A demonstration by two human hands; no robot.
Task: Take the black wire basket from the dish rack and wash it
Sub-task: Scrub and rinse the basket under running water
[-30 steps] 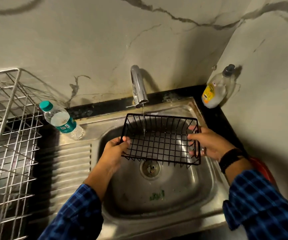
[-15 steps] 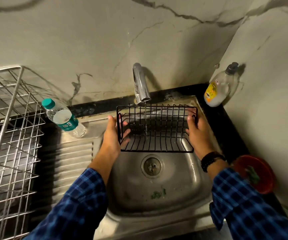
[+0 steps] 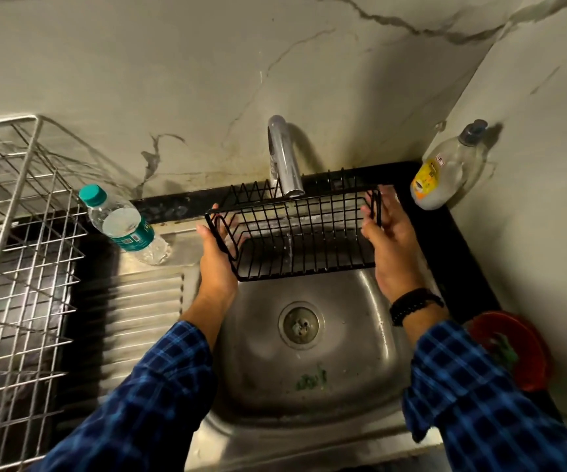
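Black wire basket [image 3: 295, 233] is being held above the steel sink [image 3: 265, 376], close up under the spout of the chrome tap [image 3: 283, 158], while a thin stream of water [image 3: 288, 240] is running down through its mesh toward the drain [image 3: 301, 325]. The left hand [image 3: 217, 264] is gripping the basket's left end, with the thumb on the near side and the fingers curling round the wires. The right hand [image 3: 391, 253], which is wearing a dark wristband [image 3: 414, 303], is clasping the right end between thumb and fingers. Both blue checked sleeves are reaching in from below. A metal dish rack [image 3: 13, 233] is standing at far left. A plastic water bottle [image 3: 123, 226] with a teal cap is leaning on the drainboard between rack and basin. A soap bottle [image 3: 442, 172] is standing in the far right corner, and a red bowl [image 3: 513, 349] is sitting beside the right sleeve.
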